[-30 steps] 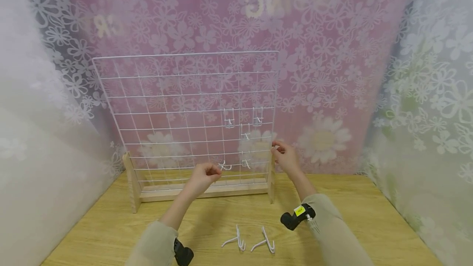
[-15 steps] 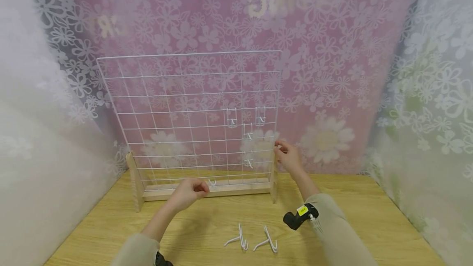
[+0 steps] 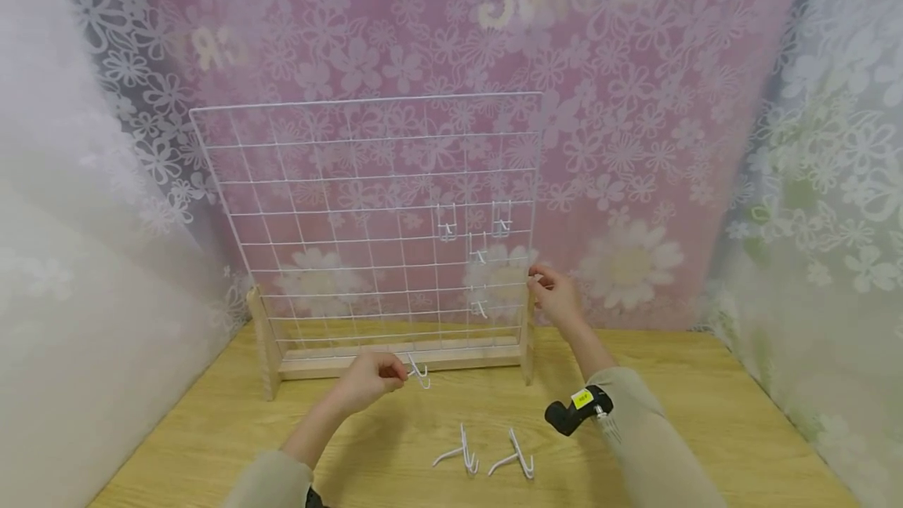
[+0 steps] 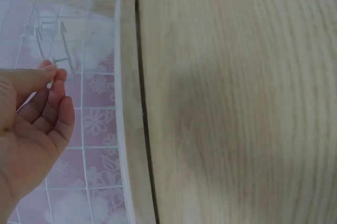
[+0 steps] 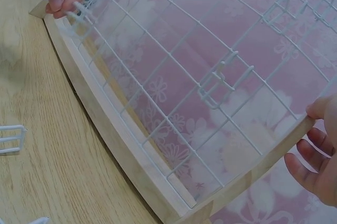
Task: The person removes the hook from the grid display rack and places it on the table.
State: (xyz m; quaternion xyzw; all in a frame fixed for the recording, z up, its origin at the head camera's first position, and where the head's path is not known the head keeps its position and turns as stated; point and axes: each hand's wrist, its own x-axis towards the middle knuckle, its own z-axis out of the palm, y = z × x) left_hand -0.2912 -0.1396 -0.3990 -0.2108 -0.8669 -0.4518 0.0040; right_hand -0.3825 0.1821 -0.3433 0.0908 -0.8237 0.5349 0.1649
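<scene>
My left hand (image 3: 368, 381) pinches a white wire hook (image 3: 420, 375) by its prong, between thumb and fingertips. In the left wrist view the hook's wire frame (image 4: 63, 45) points away from the fingers. It hangs in front of the lower bar of a white wire grid (image 3: 367, 100), overlapping its wooden base (image 3: 466, 357). My right hand (image 3: 560, 302) holds the grid stand's right wooden post (image 5: 263, 169) near its top, thumb on one side and fingers on the other. Several matching hooks hang on the grid's right part, among them one hook (image 5: 218, 84) low down.
Two loose white hooks, a left hook (image 3: 462, 455) and a right hook (image 3: 515, 457), lie on the wooden table (image 3: 670, 429) in front of the grid. The stand's left post (image 3: 261, 343) is at the other end. A pink flowered curtain (image 3: 621, 139) hangs behind.
My left hand with the hook has moved down and left away from the grid's lower wires, then slightly right. The right hand stays at the post.
</scene>
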